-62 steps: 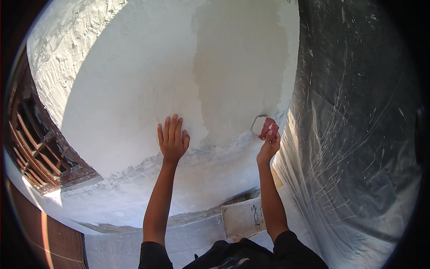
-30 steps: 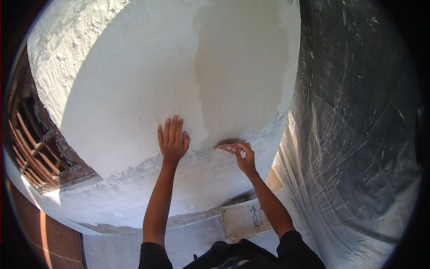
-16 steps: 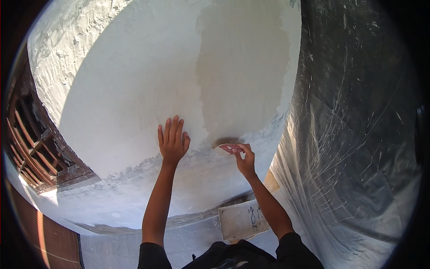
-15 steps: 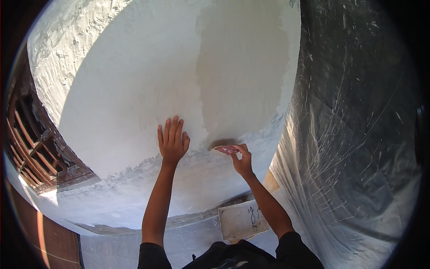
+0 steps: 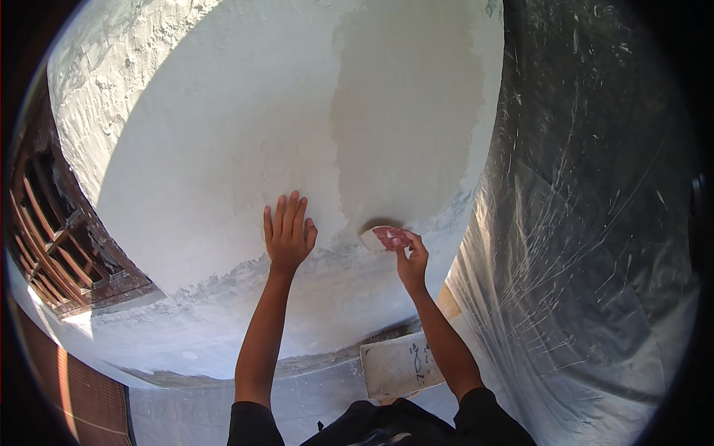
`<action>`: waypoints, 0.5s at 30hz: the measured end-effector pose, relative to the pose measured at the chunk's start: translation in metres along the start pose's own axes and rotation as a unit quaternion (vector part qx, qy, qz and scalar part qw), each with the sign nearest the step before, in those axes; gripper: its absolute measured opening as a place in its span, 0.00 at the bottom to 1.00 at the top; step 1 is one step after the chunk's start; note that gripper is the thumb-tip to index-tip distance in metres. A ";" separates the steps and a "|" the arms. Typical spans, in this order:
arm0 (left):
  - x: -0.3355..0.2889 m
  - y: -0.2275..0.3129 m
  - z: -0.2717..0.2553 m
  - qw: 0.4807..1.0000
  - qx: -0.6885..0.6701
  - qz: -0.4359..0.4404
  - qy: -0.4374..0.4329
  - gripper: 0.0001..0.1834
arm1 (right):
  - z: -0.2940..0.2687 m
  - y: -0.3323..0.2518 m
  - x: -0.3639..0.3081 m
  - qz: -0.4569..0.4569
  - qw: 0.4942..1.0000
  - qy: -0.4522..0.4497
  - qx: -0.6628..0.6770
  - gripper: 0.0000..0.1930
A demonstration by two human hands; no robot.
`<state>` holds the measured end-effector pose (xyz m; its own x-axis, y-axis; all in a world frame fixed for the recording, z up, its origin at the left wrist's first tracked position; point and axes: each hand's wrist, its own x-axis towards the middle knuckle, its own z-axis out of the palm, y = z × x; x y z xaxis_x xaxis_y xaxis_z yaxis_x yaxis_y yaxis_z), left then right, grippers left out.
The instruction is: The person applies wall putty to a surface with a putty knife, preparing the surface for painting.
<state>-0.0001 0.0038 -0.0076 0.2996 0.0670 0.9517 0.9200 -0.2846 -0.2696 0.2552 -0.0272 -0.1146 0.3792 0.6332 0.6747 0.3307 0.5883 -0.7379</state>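
Observation:
In front of me is a wall (image 5: 216, 149) coated in pale plaster, with a darker, damp-looking patch (image 5: 405, 111) on its right half. My left hand (image 5: 285, 236) lies flat against the wall with its fingers stretched upward, holding nothing. To its right, my right hand (image 5: 413, 262) pinches a flat, rounded red-and-cream piece (image 5: 387, 238) between thumb and fingers. That piece touches or nearly touches the wall at the bottom of the damp patch and casts a small shadow. I cannot make out exactly what kind of tool it is.
Plastic sheeting (image 5: 565, 297) splashed with white hangs along the right. A brown slatted wooden window (image 5: 63, 238) sits at the left. Below, a pale, smeared rectangular box or board (image 5: 394, 368) lies on the covered floor (image 5: 223, 409). The lower wall is rough.
My right hand has shifted slightly right with the red-and-cream piece, which has turned so that more of its face shows. My left hand stays in its place on the wall.

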 end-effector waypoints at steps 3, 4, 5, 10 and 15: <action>-0.001 -0.002 -0.001 1.000 0.001 -0.001 -0.007 0.21 | 0.012 -0.001 -0.004 -0.086 0.990 -0.068 -0.088 0.13; -0.001 -0.002 -0.001 1.000 0.002 -0.001 -0.004 0.21 | 0.012 0.002 0.001 -0.086 0.990 -0.068 -0.086 0.13; -0.001 -0.003 -0.001 1.000 0.004 0.000 -0.001 0.21 | 0.008 0.007 0.009 -0.020 1.000 0.017 -0.010 0.13; 0.001 0.002 0.000 1.000 0.003 -0.003 0.002 0.21 | -0.052 0.019 0.040 0.107 0.920 0.288 0.242 0.15; -0.001 -0.003 -0.002 1.000 0.006 0.012 -0.005 0.22 | -0.016 0.008 0.005 0.083 0.987 0.088 0.109 0.13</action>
<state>-0.0036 0.0022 -0.0075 0.3242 0.0702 0.9434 0.9153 -0.2752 -0.2940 0.2735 -0.0272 -0.1170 0.5632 0.6436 0.5183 0.0647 0.5910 -0.8041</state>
